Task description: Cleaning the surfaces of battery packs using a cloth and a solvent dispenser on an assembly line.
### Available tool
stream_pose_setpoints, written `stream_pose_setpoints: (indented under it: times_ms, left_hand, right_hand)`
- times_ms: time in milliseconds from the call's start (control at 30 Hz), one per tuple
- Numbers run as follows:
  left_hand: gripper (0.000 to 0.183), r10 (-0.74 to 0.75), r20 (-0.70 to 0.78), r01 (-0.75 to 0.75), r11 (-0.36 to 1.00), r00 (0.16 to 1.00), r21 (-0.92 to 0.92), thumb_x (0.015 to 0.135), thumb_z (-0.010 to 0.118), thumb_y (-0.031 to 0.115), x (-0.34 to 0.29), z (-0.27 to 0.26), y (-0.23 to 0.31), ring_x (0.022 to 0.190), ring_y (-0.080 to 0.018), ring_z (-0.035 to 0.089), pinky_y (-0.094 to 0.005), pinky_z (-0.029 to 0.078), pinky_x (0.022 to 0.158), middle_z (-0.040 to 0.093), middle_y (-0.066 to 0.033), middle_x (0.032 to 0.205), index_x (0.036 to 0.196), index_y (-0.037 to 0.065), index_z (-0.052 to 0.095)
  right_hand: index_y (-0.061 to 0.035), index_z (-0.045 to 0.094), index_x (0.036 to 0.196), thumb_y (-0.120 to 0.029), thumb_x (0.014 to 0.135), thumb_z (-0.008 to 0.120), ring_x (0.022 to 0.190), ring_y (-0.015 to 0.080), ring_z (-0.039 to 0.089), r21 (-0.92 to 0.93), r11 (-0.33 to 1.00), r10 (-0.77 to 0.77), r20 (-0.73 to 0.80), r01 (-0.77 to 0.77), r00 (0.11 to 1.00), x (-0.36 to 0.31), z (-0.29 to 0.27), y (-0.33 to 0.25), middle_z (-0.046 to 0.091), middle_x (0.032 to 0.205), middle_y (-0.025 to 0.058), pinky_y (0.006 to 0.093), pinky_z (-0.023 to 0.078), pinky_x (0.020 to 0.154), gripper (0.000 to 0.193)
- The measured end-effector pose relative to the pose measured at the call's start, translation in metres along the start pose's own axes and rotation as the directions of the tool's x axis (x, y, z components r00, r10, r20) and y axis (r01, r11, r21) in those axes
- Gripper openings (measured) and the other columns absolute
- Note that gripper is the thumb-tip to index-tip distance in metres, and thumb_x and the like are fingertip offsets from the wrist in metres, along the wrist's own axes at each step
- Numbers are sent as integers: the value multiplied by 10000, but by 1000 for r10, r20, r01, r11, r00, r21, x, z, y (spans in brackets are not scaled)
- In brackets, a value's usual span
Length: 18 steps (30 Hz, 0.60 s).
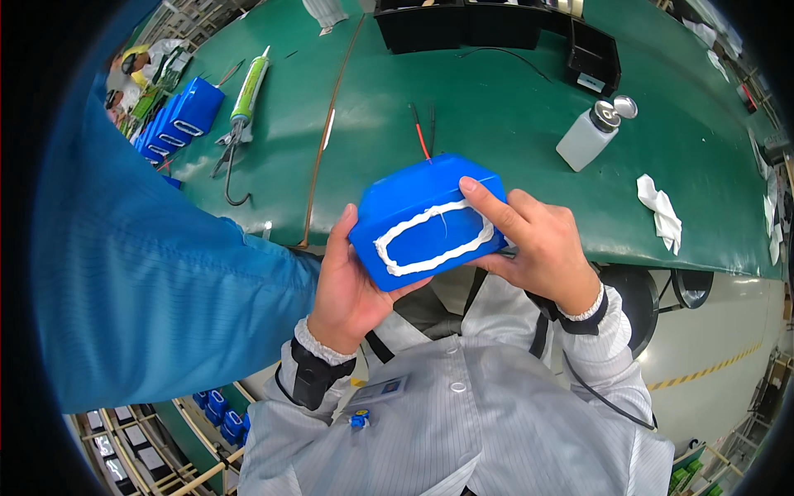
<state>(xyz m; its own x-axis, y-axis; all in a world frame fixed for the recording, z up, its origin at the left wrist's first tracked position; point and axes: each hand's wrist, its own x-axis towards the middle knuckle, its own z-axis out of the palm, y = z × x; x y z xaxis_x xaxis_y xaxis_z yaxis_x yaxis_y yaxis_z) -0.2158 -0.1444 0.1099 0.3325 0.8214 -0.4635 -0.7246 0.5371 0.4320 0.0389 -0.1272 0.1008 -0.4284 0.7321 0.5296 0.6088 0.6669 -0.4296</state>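
Observation:
A blue shrink-wrapped battery pack (432,236) is held tilted between my two hands at the table's near edge. A ring of white paste runs round its upward face, with a thin strand trailing across the middle. Red and black wires (423,136) stick out from its far side. My left hand (351,285) wraps the left end and lower edge, thumb up along the side. My right hand (538,240) grips the right end, its index finger lying on the top near the paste. The undersides of both grips are hidden behind the pack.
A caulking gun with a sealant tube (248,91) lies at the left, beside several blue packs (184,116). A pump bottle (589,136) and a crumpled white tissue (659,212) are on the right. Black bins (463,25) stand at the back. Someone's blue sleeve (182,298) reaches across the left.

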Motion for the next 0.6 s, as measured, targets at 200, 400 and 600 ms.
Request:
stream_pose_setpoints:
  times_ms: [200,400,600]
  left_hand:
    - [688,-43,-54,44,999,998,26,1019,484,611,1,4,8,1174,-359,682,-550,638,858,632,-185,1369,1453,76,492]
    - [695,-43,-1,42,988,999,146,989,523,645,2,-1,6,1232,-299,648,-525,580,968,629,-113,1380,1442,117,506]
    - [682,5,-114,12,990,993,142,987,535,629,-1,14,1,1235,-308,642,-546,526,1041,638,-112,1366,1428,109,525]
  right_hand:
    - [-270,593,1463,-296,614,903,560,190,525,-150,989,-18,-35,12,999,-2,8,-4,478,726,35,353,435,497,904]
    - [-203,595,1470,-227,680,859,516,165,503,-270,961,38,-109,-66,993,-21,19,-41,424,678,7,337,409,462,833]
    - [-146,616,1434,-161,746,781,520,173,513,-28,999,26,68,-24,997,-23,17,-60,461,686,19,336,416,454,708]
